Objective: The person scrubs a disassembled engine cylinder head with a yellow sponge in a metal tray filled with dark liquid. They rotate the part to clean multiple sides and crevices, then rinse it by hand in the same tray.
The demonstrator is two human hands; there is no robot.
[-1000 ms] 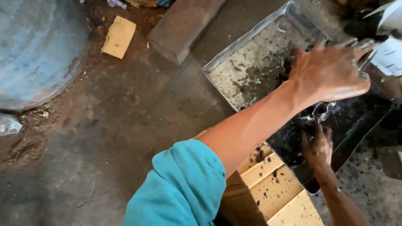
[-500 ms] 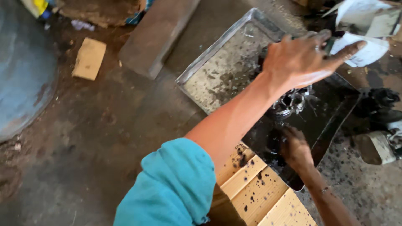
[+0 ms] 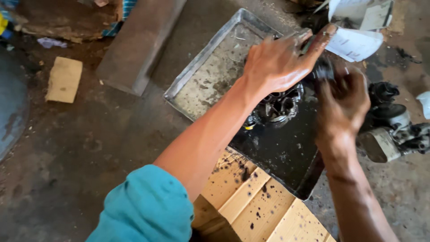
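Head view: both hands [image 3: 309,80] over upright engine part [image 3: 280,105].

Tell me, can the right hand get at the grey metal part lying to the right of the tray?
Probably yes. The right hand is busy over the metal tray beside the left hand, but the grey metal part lies just to its right on the floor, with nothing between them.

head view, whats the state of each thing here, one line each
left hand: fingers spread, over the tray
right hand: closed on a dark part, blurred
metal tray: gritty at one end, black oily liquid at the other
engine part: sitting in the oily liquid
wooden plank seat: oil-spattered
papers: crumpled
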